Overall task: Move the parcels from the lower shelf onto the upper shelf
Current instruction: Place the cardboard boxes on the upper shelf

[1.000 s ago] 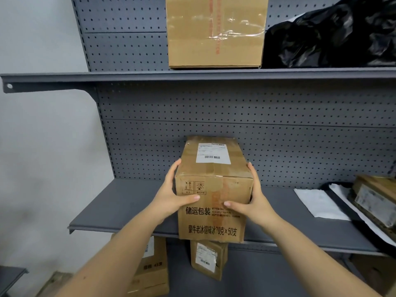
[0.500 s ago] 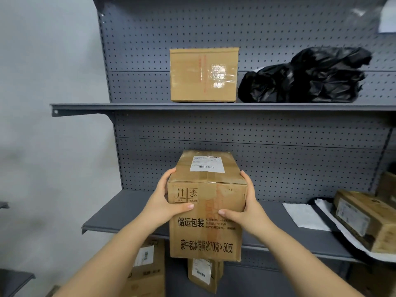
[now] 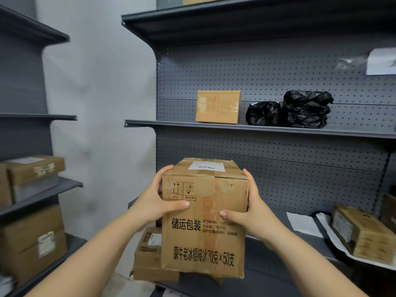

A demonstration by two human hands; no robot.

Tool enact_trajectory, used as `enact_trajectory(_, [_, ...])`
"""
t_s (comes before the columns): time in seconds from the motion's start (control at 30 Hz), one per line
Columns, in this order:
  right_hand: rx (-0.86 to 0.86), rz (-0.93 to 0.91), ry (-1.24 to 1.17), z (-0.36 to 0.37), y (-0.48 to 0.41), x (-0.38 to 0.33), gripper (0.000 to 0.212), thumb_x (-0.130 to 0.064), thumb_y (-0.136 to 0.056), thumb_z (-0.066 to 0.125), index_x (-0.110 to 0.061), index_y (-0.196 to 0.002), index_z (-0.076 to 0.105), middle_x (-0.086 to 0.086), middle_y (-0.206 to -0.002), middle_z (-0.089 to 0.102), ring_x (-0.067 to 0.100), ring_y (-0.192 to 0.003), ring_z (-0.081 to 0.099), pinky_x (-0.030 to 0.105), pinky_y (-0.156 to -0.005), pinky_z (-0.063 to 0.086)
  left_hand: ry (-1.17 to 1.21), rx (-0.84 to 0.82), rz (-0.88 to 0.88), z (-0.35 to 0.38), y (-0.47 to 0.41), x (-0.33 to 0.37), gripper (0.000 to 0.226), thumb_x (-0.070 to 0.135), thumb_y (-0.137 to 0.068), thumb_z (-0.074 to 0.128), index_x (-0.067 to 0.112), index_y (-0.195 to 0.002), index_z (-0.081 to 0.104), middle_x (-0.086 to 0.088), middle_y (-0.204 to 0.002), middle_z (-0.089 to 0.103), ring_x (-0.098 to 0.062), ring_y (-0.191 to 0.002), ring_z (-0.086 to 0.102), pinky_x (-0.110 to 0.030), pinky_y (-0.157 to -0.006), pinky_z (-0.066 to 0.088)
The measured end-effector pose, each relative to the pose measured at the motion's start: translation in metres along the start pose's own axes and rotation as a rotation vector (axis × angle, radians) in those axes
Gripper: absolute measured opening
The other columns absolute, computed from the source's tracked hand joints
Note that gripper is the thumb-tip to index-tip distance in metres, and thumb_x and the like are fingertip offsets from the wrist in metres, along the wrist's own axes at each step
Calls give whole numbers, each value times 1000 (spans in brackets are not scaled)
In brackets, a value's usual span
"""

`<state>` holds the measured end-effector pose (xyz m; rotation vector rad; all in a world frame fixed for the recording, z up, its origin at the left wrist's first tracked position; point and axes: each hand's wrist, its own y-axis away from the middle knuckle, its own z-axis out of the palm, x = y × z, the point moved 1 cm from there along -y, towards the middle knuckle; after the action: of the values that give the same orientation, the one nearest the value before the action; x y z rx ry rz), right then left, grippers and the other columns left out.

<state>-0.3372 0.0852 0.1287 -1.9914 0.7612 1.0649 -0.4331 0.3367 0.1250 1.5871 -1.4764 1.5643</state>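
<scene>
I hold the parcel [image 3: 204, 219] clear of every shelf, in front of my chest. It could slip: my grip is only palm pressure on its smooth sides, nothing under its base. My left hand [image 3: 157, 203] and right hand [image 3: 249, 213] clamp opposite sides, thumbs across the front face, forearms reaching up. The upper shelf [image 3: 171, 123] sits well above, free left of the brown box [image 3: 217, 106].

A pale grey wall [image 3: 102, 103] fills the gap between two dark grey metal racks. The rack ahead [image 3: 278, 159] has a backing panel dotted with small holes (rows of them, evenly spaced). A second rack [image 3: 32, 116] stands at the left edge. Light is soft and even, with a shadow under the top board.
</scene>
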Motion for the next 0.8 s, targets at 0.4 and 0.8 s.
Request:
enact_trajectory(0.4, [21,-184,62,-22,27,-113,117,-30,-72,84,-50,-148,-4,-26,-127,47,7,-117,52,27,-91,46,-49,88,135,-36,44,116,113,39,-51,93,53,-142,28,6,-115,70,-15,-109,65,-35,-74,59])
enact_trajectory(0.8, [102,-379,44,-44,-11,-213,120,-29,-73,83,-45,-150,-8,-10,-147,42,9,-115,49,37,-94,49,-140,178,362,-75,22,223,93,48,-62,83,56,-136,28,11,-114,68,-14,-106,65,-36,-72,58])
